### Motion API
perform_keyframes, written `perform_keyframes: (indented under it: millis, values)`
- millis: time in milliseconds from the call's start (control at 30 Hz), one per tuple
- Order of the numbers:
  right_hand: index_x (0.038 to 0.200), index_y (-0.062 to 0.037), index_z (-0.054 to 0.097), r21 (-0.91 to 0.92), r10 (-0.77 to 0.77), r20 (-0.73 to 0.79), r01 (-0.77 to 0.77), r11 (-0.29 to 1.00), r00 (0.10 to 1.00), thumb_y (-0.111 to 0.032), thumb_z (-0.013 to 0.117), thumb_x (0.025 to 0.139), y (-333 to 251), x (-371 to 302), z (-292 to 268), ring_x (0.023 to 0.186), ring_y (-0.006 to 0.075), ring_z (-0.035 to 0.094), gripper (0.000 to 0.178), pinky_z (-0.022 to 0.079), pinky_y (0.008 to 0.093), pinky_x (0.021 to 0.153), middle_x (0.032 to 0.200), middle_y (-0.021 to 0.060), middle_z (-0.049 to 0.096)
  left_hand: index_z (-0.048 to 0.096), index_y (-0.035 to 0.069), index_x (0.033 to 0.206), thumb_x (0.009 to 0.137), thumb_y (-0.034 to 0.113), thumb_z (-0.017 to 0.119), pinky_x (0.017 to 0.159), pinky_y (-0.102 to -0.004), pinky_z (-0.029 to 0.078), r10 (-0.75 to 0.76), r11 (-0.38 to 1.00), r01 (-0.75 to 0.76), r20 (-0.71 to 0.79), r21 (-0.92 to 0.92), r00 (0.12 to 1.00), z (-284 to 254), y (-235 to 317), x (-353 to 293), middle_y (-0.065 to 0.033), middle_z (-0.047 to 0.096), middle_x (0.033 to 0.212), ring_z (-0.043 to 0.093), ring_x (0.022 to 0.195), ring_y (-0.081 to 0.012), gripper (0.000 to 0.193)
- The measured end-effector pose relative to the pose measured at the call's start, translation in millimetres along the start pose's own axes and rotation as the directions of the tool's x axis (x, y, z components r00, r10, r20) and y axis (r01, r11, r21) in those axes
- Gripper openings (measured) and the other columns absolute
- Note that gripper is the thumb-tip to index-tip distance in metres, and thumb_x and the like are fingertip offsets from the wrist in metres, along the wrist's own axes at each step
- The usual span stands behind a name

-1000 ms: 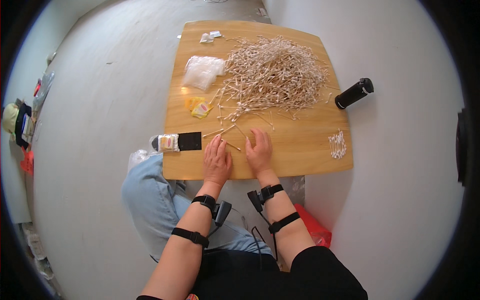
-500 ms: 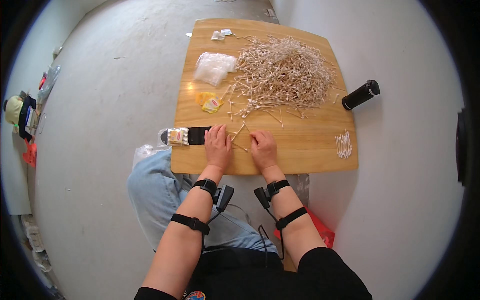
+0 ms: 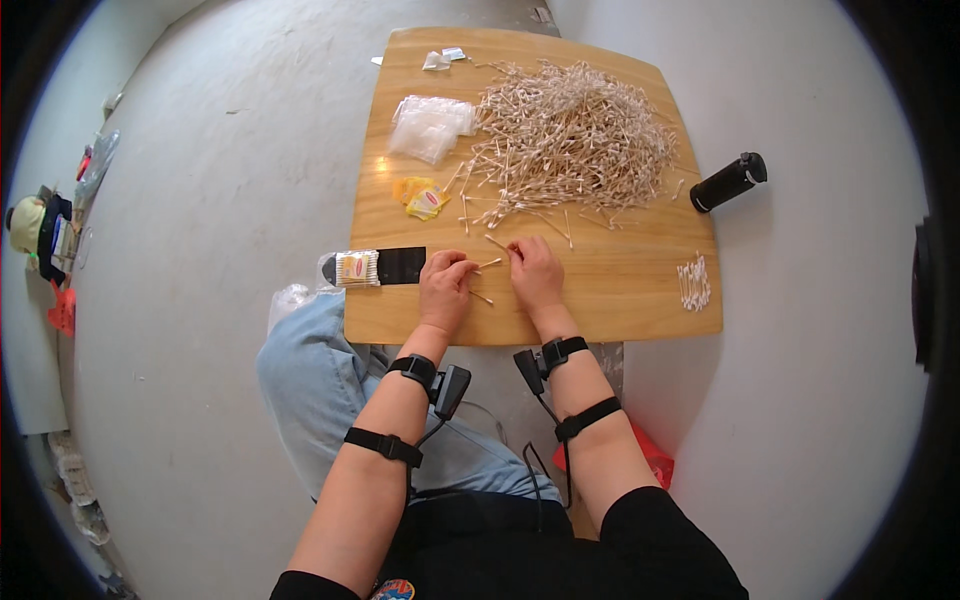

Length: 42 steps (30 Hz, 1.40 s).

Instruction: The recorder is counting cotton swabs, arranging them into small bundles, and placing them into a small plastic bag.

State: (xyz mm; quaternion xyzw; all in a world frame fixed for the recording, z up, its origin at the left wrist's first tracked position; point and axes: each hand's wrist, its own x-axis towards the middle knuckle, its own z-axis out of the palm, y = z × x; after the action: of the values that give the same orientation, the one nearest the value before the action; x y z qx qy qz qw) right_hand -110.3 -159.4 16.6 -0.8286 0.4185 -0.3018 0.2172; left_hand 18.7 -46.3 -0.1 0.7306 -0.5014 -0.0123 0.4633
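Note:
My left hand [image 3: 445, 292] is over the near part of the table, fingers closed on a cotton swab [image 3: 490, 263] that sticks out to the right. Facing it, my right hand [image 3: 537, 275] pinches another cotton swab [image 3: 495, 242] pointing up and left. A loose swab [image 3: 482, 297] lies beside the left fingers, partly covered by that hand. Left of this hand is a flat black strip [image 3: 403, 265], and on its far end rests a clear packet of swabs [image 3: 357, 268] with a yellow and red label. Beyond both hands spreads a large heap of cotton swabs [image 3: 580, 140].
Clear plastic bags [image 3: 430, 128] and yellow labels [image 3: 421, 198] lie left of the heap. A small group of swabs [image 3: 694, 282] is near the right edge of the wooden table [image 3: 610, 310]. A black bottle [image 3: 728, 183] stands beyond that edge, close to the wall.
My left fingers have curled in and now grip a swab that lay between the hands. The right hand has lifted a swab slightly in a pinch. The view has shifted a little.

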Motion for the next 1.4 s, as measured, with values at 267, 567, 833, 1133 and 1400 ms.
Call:
perform_keyframes:
  millis: [267, 567, 833, 1133, 1400]
  values:
    - [0.086, -0.0102, 0.07, 0.128, -0.208, 0.158, 0.189, 0.974, 0.965, -0.009, 0.065, 0.081, -4, -2, -6, 0.081, 0.0315, 0.06, 0.007, 0.049, 0.042, 0.071, 0.082, 0.01, 0.062, 0.069, 0.005, 0.095, 0.083, 0.003, 0.064, 0.086, -0.0383, 0.049, -0.071, 0.996, 0.068, -0.042, -0.053, 0.997, -6, 2, -5, -0.0112, 0.066, 0.103, 0.061, 0.097, -0.0304, 0.014]
    - [0.085, -0.0081, 0.069, 0.232, -0.112, 0.145, 0.076, 0.97, 0.983, -0.006, 0.066, 0.077, -20, -19, -18, 0.082, 0.03, 0.06, 0.008, 0.049, 0.0409, 0.072, 0.082, 0.0085, 0.062, 0.067, 0.004, 0.098, 0.085, 0.002, 0.061, 0.087, -0.0389, 0.049, -0.061, 0.998, 0.06, -0.03, -0.016, 0.998, -6, 3, -6, -0.0125, 0.065, 0.104, 0.061, 0.098, -0.0314, 0.015]
    - [0.08, -0.0081, 0.068, 0.166, -0.154, 0.11, 0.134, 0.977, 0.982, -0.007, 0.067, 0.076, -16, -21, -15, 0.081, 0.03, 0.059, 0.004, 0.049, 0.0404, 0.072, 0.082, 0.0084, 0.061, 0.067, 0.008, 0.094, 0.081, 0.009, 0.066, 0.088, -0.0412, 0.046, 0.038, 0.997, -0.039, 0.017, 0.071, 0.999, -2, 8, -6, -0.0098, 0.063, 0.107, 0.059, 0.101, -0.0304, 0.014]
    - [0.096, -0.009, 0.065, 0.111, 0.095, -0.046, -0.09, 0.99, 0.994, -0.012, 0.07, 0.078, 20, -16, -24, 0.093, 0.0307, 0.059, 0.019, 0.049, 0.0425, 0.082, 0.092, 0.0107, 0.062, 0.067, 0.01, 0.092, 0.071, 0.021, 0.075, 0.098, -0.0413, 0.042, 0.053, 0.998, -0.057, 0.19, 0.017, 0.98, -19, 12, -12, -0.0091, 0.061, 0.113, 0.054, 0.114, -0.0308, 0.024]
    - [0.1, -0.0096, 0.062, -0.29, 0.118, -0.194, -0.172, 0.941, 0.974, -0.017, 0.067, 0.083, 54, 25, -39, 0.098, 0.0333, 0.058, 0.019, 0.048, 0.0448, 0.082, 0.097, 0.0111, 0.061, 0.062, 0.008, 0.104, 0.072, 0.024, 0.076, 0.105, -0.0423, 0.039, 0.081, 0.996, -0.085, 0.274, 0.003, 0.958, -29, 12, -16, -0.0105, 0.058, 0.122, 0.05, 0.122, -0.0325, 0.038]
